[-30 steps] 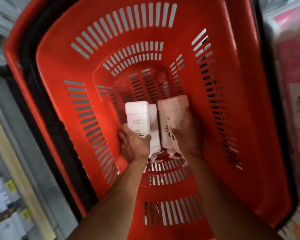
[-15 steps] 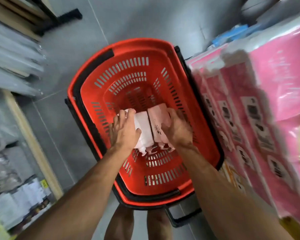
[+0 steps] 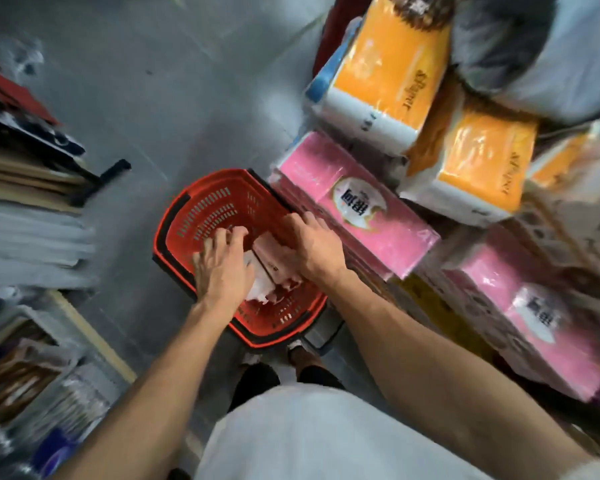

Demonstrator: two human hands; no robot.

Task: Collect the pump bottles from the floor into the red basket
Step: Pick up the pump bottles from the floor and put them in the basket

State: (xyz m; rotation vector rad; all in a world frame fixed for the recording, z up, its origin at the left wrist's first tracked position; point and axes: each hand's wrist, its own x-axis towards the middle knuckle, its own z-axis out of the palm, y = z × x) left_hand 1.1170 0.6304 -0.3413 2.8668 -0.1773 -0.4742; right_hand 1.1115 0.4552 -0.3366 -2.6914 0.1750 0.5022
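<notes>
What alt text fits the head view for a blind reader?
A person's left hand and right hand reach down over white pump bottles lying in a red basket on a grey floor, beside stacked pink packs and orange packs.

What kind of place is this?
Probably a shop or its stockroom: a red shopping basket sits on the floor, wrapped pink packs and orange packs are stacked beside it, and stocked shelves line the left.

Pink packs [image 3: 357, 216] under orange packs [image 3: 388, 77] (stacked, right); shelves [image 3: 25, 237] left; grey floor [image 3: 174, 98].
</notes>
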